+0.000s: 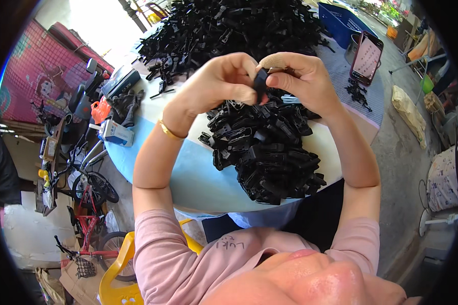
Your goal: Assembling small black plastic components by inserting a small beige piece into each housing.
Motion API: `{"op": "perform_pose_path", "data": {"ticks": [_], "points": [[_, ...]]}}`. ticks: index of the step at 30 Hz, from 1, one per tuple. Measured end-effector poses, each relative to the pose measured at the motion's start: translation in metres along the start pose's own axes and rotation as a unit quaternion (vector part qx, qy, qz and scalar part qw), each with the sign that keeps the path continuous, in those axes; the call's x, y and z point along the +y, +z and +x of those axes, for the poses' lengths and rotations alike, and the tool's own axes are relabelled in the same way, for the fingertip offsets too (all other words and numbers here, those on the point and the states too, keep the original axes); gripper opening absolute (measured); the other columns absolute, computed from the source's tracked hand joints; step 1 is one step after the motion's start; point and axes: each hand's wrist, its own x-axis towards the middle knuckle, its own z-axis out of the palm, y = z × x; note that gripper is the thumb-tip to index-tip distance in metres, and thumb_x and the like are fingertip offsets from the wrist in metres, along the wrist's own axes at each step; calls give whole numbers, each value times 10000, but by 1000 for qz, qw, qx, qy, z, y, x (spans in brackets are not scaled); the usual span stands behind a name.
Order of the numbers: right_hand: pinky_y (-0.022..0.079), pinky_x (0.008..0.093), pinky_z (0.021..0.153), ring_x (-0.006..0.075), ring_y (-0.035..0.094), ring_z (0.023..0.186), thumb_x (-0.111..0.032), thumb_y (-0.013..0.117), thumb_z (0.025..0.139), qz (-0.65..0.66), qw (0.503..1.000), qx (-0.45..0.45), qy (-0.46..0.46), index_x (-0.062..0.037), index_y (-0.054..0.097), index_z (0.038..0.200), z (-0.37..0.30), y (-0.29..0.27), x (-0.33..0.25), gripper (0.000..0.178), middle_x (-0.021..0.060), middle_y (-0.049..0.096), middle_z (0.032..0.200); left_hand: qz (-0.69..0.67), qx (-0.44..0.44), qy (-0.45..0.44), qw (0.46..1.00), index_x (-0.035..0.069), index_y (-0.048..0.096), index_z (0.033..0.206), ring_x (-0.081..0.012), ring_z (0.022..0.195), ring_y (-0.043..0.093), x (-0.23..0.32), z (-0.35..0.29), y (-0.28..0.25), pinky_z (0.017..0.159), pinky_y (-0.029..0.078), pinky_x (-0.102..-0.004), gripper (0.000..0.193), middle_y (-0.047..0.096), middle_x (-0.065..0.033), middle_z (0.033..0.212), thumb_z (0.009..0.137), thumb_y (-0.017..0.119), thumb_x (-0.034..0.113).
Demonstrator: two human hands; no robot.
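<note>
Between my two hands is a small black plastic piece [260,84], held up over the table. My left hand [216,84] is closed on it from the left, thumb and fingers pinching its side. From the right, my right hand [305,81] pinches at its upper end, the thumb bent toward the index finger, which wears a beige covering. Fingers hide part of the piece, so its exact kind does not show. Just below my hands lies a heap of similar black plastic pieces [269,157], reaching to the near edge of the table [183,178].
A far larger pile of black parts [229,30] covers the back of the table. Back right stand a blue basket [343,23] and an upright phone [366,58]. At the left edge are a small box [118,133] and an orange-red bag [101,110]. A yellow chair [118,274] is near my left.
</note>
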Motion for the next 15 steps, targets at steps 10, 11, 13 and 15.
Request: {"op": "perform_pose_path", "data": {"ticks": [10, 11, 13, 15], "points": [[257, 144, 471, -4, 344, 540, -158, 511, 891, -55, 988, 108, 91, -38, 577, 938, -2, 8, 7, 145, -33, 507, 684, 151, 240, 99, 954, -9, 500, 809, -125, 786, 611, -8, 5, 15, 703, 510, -235, 120, 588, -62, 838, 782, 616, 2], [272, 147, 478, 0, 365, 542, -152, 510, 892, -83, 988, 103, 74, -35, 573, 915, -2, 11, 5, 135, -28, 520, 686, 152, 237, 125, 951, -11, 524, 879, -103, 766, 597, -9, 5, 18, 692, 500, -222, 147, 595, -57, 851, 775, 625, 15], [275, 149, 478, 0, 368, 542, -150, 507, 894, -97, 988, 101, 58, -34, 574, 916, -2, 14, 9, 136, -26, 523, 684, 210, 259, 130, 934, -7, 536, 922, -89, 757, 585, -12, 4, 21, 688, 492, -217, 182, 599, -51, 861, 770, 631, 23], [277, 152, 479, 1, 372, 542, -147, 505, 896, -113, 988, 99, 43, -33, 575, 917, -3, 14, 9, 136, -24, 527, 682, 257, 281, 144, 913, 5, 562, 1009, -60, 739, 558, -16, 5, 22, 672, 474, -210, 276, 609, -39, 875, 749, 650, 40]]}}
